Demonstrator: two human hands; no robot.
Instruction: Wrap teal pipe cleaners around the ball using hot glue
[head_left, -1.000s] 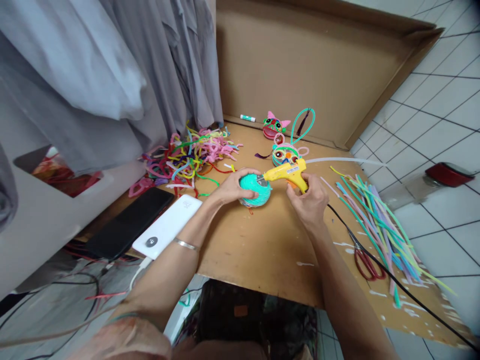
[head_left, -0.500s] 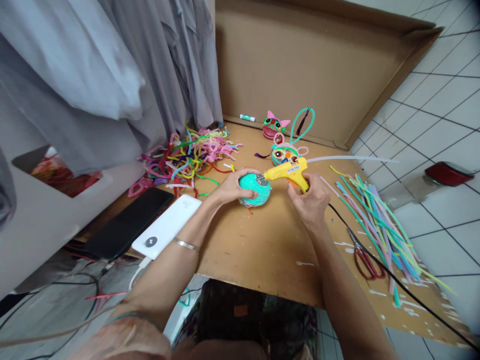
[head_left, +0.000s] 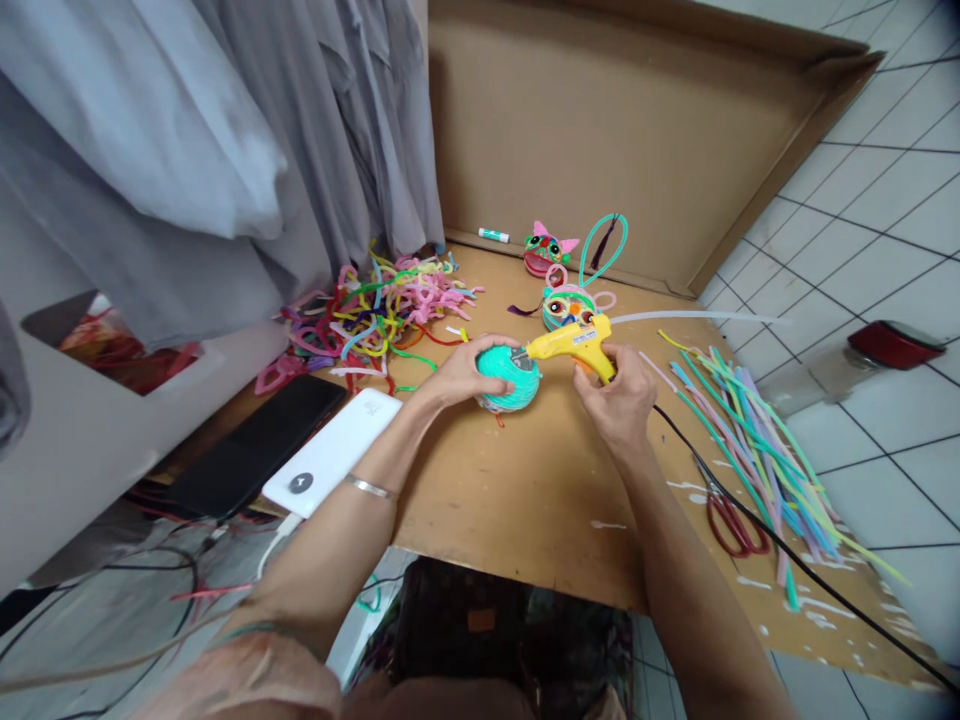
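Observation:
My left hand (head_left: pixel 466 372) is closed around a turquoise ball (head_left: pixel 510 382) that looks wound with fuzzy pipe cleaner. A small grey patch shows on the ball's upper right side. In my right hand (head_left: pixel 621 395) is a yellow hot glue gun (head_left: pixel 571 342), gripped by its handle. Its nozzle points left and meets the ball at the grey patch; whether it touches the surface I cannot tell. A long translucent glue stick (head_left: pixel 697 316) sticks out of the gun's back end. Just behind the gun sits a decorated animal-face ornament (head_left: pixel 559 305), partly hidden by it.
A tangled heap of pipe cleaners (head_left: pixel 375 310) lies left, near a black phone (head_left: pixel 259 445) and white power bank (head_left: pixel 334 450). Right are straight pipe cleaners (head_left: pixel 757 450), red-handled scissors (head_left: pixel 731 525) and the gun's black cord (head_left: pixel 795 565). A second ornament (head_left: pixel 546 255) stands by the cardboard wall (head_left: pixel 585 130).
Almost nothing differs. Both hands, the ball and the glue gun hold the same position, with only a very slight shift of the whole view.

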